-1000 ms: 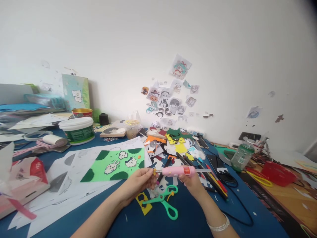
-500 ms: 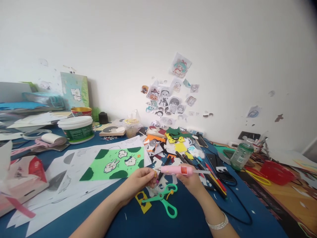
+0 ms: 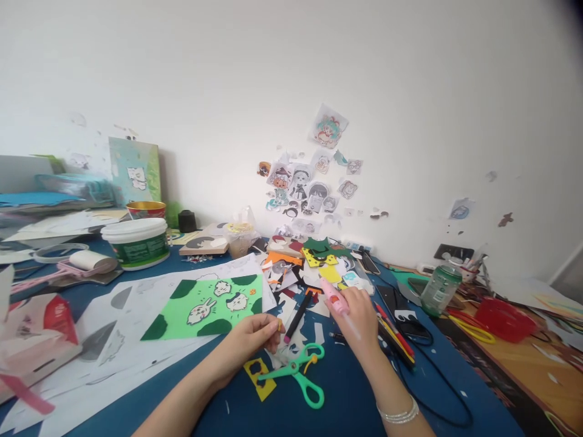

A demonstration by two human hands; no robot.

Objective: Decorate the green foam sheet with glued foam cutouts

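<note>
My right hand [image 3: 357,315] is closed around a pink glue gun [image 3: 334,297]. A clear glue stick shows at its back, and its front end points away over the paper scraps. Between thumb and finger of my left hand [image 3: 259,334] is a small yellow piece [image 3: 279,325], mostly hidden. Green scissors [image 3: 298,371] lie spread below the hands, one blade across a yellow scrap [image 3: 263,389] with cut-outs. A black marker [image 3: 298,318] rests just right of my left hand. Left of it lies a bright green sheet [image 3: 177,309] with dark green patches and cartoon figures.
White drawing sheets [image 3: 122,358] spread under the green sheet. Behind the hands is a heap of coloured scraps [image 3: 296,267]. Several pens [image 3: 401,340] and a black cable [image 3: 449,419] lie at right, near a bottle [image 3: 439,291]. A white-lidded tub [image 3: 139,246] stands at back left.
My right hand has swung the glue gun away from the yellow piece, forward and to the right; its tip now points away. My left hand still pinches the piece, slightly lower in view.
</note>
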